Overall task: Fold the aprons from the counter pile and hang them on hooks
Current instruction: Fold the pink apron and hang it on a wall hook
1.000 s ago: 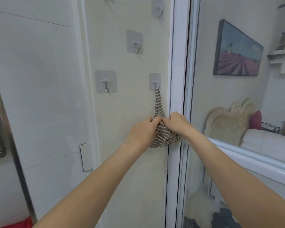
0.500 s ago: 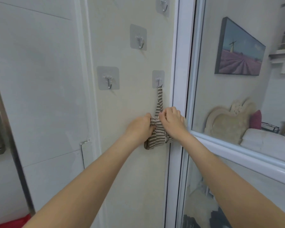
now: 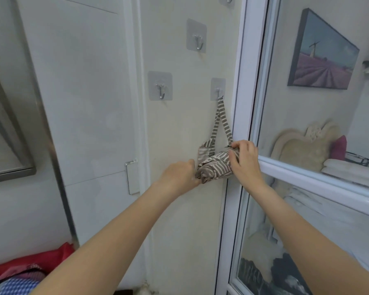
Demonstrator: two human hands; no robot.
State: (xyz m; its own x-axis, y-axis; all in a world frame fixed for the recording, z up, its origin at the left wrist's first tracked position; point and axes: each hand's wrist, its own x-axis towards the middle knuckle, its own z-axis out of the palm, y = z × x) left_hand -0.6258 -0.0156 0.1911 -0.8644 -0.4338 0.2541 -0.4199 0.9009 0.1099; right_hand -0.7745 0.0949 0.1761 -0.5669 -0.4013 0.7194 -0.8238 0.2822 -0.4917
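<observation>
Wall (image 3: 179, 128), cream: three adhesive hooks in full view, upper (image 3: 197, 37) and left (image 3: 160, 87) bare, right hook (image 3: 218, 90) near the wall's right edge bearing striped apron (image 3: 215, 165) by its loop.

Both my arms are up in view, bare from the bottom edge of the shot all the way to the wrists; no sleeve cuff shows on either one. My left hand (image 3: 179, 174) is bare, fingers mostly hidden from here; my right hand (image 3: 244, 159) is bare too, knuckles and the backs of the fingers plain to see; short nails, as far as I can tell. The forearms run long and smooth, the wide lens stretching them toward the corners.
</observation>
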